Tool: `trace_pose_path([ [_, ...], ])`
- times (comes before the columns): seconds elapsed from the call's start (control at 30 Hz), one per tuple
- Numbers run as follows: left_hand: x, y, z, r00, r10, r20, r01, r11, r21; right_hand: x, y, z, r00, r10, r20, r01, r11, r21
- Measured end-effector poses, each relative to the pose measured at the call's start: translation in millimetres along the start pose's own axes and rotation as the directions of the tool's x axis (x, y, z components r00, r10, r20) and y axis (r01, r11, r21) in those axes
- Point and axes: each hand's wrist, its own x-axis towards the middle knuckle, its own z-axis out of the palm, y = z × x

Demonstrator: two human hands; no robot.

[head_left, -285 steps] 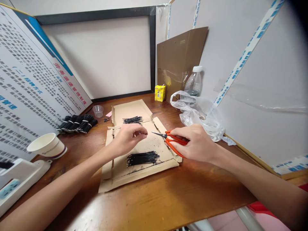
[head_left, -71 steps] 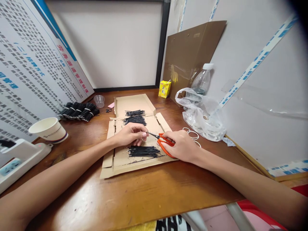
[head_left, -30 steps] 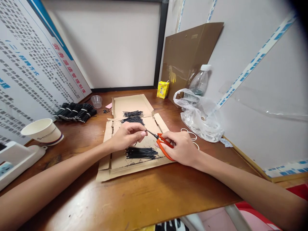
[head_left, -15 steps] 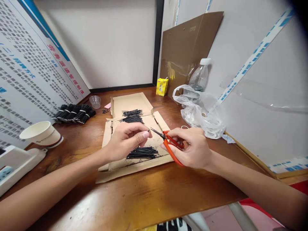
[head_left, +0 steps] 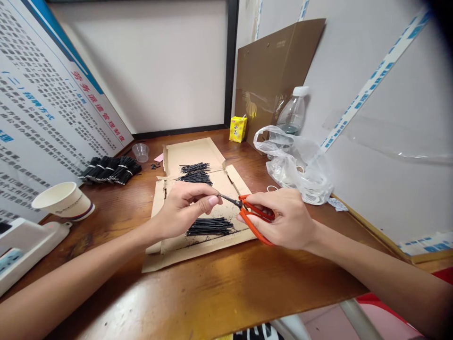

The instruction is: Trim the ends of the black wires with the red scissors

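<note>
My left hand is closed in a pinch above the cardboard, thumb against index finger. A thin black wire seems to be between the fingertips, mostly hidden by them. In my right hand are orange-handled scissors, my fingers wrapped round the grips. Their narrow dark blades point left and look nearly closed, with the tips right at my left fingertips. Below my left hand lies a pile of short black wires. Farther back, more black wires lie on the flattened cardboard.
Tied black bundles, a clear plastic cup and a paper cup stand left. A white power strip lies nearer. Behind on the right are a yellow drink carton, a plastic bottle and a plastic bag.
The scissors have moved slightly left, and their blades have come together at my left fingertips. My left hand keeps its pinch in nearly the same place.
</note>
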Motion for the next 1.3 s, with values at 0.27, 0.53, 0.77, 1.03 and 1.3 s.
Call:
trace_pose_path([
  [0.27,1.9,0.5,-2.4,0.997,0.079,0.014,-0.080,0.992,0.093,1.3,0.6,-2.0,1.000,-0.016,0.023,0.016,1.000,-0.025],
  [0.53,1.7,0.1,-3.7,0.998,0.067,0.000,-0.067,0.993,0.098,1.3,0.8,-2.1,1.000,-0.005,0.020,0.006,0.997,-0.079],
  [0.77,2.3,-1.8,-5.4,0.995,0.104,0.002,-0.104,0.989,0.107,0.8,1.7,-1.1,1.000,-0.006,-0.005,0.006,1.000,-0.023],
  [1.03,3.1,1.2,-6.0,0.990,0.128,0.060,-0.136,0.975,0.174,0.6,2.3,-1.2,1.000,0.004,-0.010,-0.004,1.000,0.003],
  [1.3,4.2,0.3,-6.8,0.988,0.129,0.087,-0.144,0.970,0.197,1.2,2.3,-2.3,0.999,-0.041,0.006,0.041,0.999,-0.030],
])
